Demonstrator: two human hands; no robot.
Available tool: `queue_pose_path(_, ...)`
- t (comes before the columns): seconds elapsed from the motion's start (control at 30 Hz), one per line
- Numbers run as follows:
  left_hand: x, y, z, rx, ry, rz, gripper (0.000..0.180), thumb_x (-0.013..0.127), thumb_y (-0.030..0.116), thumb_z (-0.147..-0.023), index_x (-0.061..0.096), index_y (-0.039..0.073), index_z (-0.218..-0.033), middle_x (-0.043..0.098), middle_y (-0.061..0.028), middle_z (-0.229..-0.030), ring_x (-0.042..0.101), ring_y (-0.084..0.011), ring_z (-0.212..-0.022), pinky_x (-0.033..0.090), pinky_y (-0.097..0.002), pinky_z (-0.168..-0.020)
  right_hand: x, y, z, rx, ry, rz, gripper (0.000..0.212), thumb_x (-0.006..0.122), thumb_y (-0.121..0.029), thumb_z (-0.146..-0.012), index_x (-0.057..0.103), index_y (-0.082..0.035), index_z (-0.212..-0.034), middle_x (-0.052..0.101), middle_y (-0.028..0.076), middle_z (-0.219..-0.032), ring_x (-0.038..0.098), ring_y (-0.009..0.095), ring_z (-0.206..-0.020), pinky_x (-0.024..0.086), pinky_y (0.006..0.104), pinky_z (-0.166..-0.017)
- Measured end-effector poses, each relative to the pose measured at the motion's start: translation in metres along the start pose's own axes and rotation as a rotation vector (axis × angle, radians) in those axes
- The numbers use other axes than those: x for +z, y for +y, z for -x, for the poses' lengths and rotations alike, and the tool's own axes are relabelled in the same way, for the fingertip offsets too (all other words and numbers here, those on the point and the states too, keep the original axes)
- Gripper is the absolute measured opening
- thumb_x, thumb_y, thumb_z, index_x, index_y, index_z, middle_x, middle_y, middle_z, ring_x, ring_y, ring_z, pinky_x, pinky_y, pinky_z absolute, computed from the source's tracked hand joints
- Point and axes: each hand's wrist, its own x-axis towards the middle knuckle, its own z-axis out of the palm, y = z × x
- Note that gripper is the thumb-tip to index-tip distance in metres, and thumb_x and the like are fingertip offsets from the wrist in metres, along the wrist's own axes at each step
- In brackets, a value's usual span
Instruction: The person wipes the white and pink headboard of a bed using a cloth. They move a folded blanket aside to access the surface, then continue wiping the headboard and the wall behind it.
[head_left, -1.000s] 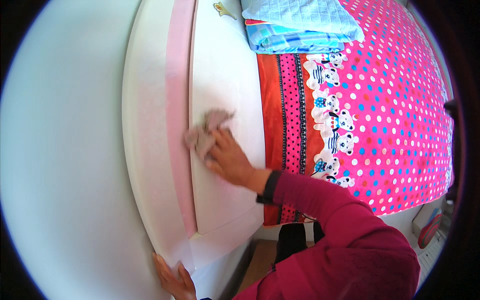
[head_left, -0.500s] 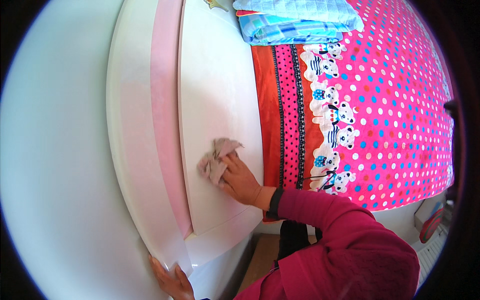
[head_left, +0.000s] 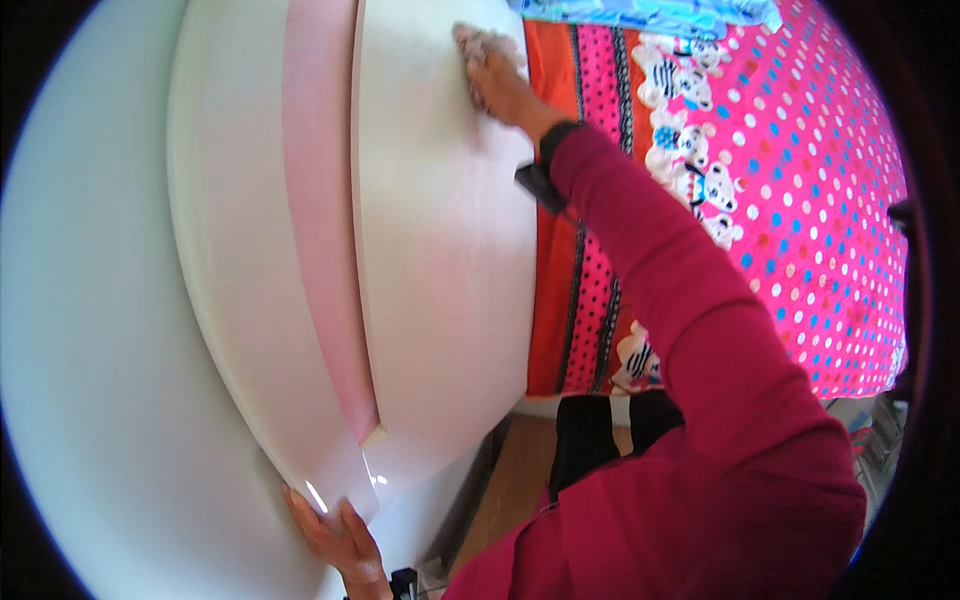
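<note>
My right hand (head_left: 500,88) is closed on a crumpled greyish-pink cloth (head_left: 478,42), pressed to the far part of a white headboard (head_left: 440,260). A dark band with a small black device (head_left: 540,186) sits at that wrist. At the headboard's near end, my left hand (head_left: 338,540) grips the corner, thumb on one side and fingers along the outer edge. A pink stripe (head_left: 318,220) runs lengthwise between the headboard's raised panel and its white outer border.
Right of the headboard lies a bed with a pink dotted, bear-patterned cover (head_left: 800,250). Folded blue bedding (head_left: 650,14) rests at its far end. A pale wall (head_left: 90,300) stands on the left. Wooden flooring (head_left: 515,480) shows near my legs.
My right hand has slid the cloth away from me along the panel, toward the folded bedding. My left hand stays at the corner. The view has shifted slightly.
</note>
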Motion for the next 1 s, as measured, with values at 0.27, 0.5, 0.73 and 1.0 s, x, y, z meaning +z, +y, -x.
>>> queue_pose_path(0.27,-0.001,0.004,-0.004,-0.005,0.002,0.030,0.063,0.054,0.023,-0.096,0.030,-0.008,-0.146,0.034,-0.0302,-0.149,0.037,-0.0435,-0.137,0.033,-0.0493,-0.110,0.005,0.045,0.060,0.205,0.013,0.012,0.058,0.047,-0.042,-0.096,0.045,0.002,-0.134,0.049,0.027,-0.135,0.047,0.043,-0.125,0.038,0.0444,-0.104)
queue_pose_path(0.5,0.001,0.004,-0.003,0.066,0.041,-0.028,0.062,0.051,0.028,-0.098,0.030,-0.006,-0.146,0.034,-0.0301,-0.149,0.036,-0.0457,-0.137,0.033,-0.0501,-0.111,0.020,0.024,0.203,0.305,-0.025,-0.093,0.051,0.051,-0.028,-0.095,0.042,0.006,-0.131,0.045,0.031,-0.133,0.042,0.046,-0.126,0.034,0.0451,-0.107)
queue_pose_path(0.73,-0.004,0.008,-0.003,0.001,-0.005,-0.041,0.061,0.050,0.025,-0.098,0.030,-0.006,-0.147,0.033,-0.0309,-0.150,0.036,-0.0476,-0.137,0.032,-0.0509,-0.111,0.028,-0.028,0.315,0.287,-0.082,-0.052,0.049,0.055,-0.024,-0.094,0.042,0.008,-0.128,0.041,0.033,-0.131,0.040,0.049,-0.124,0.034,0.0481,-0.105)
queue_pose_path(1.0,-0.002,-0.006,0.001,0.074,0.014,-0.094,0.062,0.052,0.023,-0.097,0.030,-0.007,-0.146,0.035,-0.0319,-0.148,0.038,-0.0487,-0.136,0.034,-0.0521,-0.109,0.027,-0.012,0.239,0.240,-0.065,0.012,0.052,0.048,-0.027,-0.097,0.038,0.008,-0.134,0.039,0.036,-0.133,0.036,0.052,-0.125,0.034,0.0490,-0.107)
